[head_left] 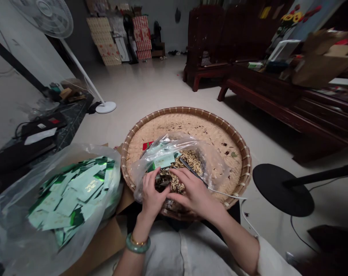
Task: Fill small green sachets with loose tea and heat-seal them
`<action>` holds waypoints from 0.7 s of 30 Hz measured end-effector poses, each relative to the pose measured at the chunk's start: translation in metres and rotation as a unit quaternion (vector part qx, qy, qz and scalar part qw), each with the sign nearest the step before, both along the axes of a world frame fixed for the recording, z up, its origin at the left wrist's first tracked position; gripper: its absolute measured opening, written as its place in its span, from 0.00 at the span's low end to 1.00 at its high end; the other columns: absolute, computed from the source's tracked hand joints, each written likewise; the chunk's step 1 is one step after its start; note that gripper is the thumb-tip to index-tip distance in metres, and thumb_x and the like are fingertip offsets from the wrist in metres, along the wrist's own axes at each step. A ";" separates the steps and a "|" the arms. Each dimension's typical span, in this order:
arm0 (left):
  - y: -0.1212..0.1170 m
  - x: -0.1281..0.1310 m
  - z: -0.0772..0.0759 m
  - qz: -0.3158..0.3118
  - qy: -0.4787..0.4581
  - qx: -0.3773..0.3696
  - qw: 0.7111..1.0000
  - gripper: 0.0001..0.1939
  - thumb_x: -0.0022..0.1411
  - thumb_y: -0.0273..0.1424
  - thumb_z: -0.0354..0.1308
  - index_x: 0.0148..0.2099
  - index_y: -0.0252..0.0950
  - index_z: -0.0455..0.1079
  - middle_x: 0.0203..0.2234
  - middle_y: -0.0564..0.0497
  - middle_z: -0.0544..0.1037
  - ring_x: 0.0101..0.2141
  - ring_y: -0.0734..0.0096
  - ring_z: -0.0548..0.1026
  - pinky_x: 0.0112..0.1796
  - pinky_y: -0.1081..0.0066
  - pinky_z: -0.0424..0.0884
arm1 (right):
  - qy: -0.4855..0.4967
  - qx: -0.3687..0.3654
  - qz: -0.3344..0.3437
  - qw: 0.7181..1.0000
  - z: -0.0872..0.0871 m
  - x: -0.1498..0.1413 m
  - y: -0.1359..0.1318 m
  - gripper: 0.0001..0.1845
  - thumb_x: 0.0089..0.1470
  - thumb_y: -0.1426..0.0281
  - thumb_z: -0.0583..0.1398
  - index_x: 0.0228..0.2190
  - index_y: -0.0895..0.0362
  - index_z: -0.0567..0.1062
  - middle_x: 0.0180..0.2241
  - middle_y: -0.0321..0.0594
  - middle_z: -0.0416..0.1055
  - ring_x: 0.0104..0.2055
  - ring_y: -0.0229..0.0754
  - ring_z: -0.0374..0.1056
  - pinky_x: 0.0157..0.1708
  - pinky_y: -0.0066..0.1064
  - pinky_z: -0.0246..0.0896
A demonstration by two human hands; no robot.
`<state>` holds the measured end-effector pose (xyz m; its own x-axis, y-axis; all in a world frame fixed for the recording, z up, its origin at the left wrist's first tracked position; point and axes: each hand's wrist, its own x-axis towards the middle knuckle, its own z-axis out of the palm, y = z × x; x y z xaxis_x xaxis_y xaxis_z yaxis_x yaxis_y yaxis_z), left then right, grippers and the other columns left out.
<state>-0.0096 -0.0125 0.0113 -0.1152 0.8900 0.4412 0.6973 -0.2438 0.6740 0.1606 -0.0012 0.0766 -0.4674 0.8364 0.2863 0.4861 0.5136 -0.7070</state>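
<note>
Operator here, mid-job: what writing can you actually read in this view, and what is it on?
Nothing here can be read.
Mint-green packets in the left bag: gold print, too blurred to read.
Pale-green packet in the bag on the basket: marks too blurred.
Red-patterned cartons by the far wall: any print too small.
White label on the black case: too small.

Mint-green foil sachets (67, 195), lower left of frame: small gold print, too small to read. Patterned cartons (141, 38), upper middle of frame: no legible wording.
</note>
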 end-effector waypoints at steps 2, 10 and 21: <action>0.001 0.003 0.001 -0.014 -0.014 -0.012 1.000 0.27 0.54 0.30 0.61 0.56 0.38 0.62 0.44 0.44 0.72 0.46 0.58 0.71 0.47 0.57 0.68 | 0.017 -0.017 -0.018 1.000 -0.008 -0.007 0.005 0.16 0.54 0.71 0.59 0.46 0.57 0.72 0.39 0.45 0.73 0.41 0.43 0.69 0.42 0.34 0.66; 0.004 -0.011 0.008 -0.062 -0.211 -0.203 0.954 0.25 0.47 0.35 0.65 0.48 0.33 0.71 0.40 0.44 0.79 0.41 0.59 0.76 0.44 0.63 0.70 | 0.208 -0.210 -0.084 0.952 -0.029 0.001 0.032 0.12 0.49 0.67 0.59 0.35 0.59 0.76 0.26 0.38 0.73 0.25 0.37 0.66 0.26 0.28 0.63; 0.002 -0.007 0.007 -0.086 -0.331 -0.309 0.888 0.14 0.40 0.32 0.69 0.32 0.32 0.76 0.26 0.50 0.80 0.27 0.69 0.74 0.31 0.73 0.69 | 0.287 -0.325 -0.110 0.895 -0.036 0.004 0.036 0.16 0.39 0.59 0.66 0.23 0.59 0.73 0.17 0.33 0.68 0.18 0.34 0.62 0.19 0.25 0.58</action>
<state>-0.0163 -0.0106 0.0183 -0.0073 0.9681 -0.2505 0.0863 0.2501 0.9644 0.1645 0.0352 0.0407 -0.2039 0.9669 -0.1533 -0.0133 -0.1593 -0.9871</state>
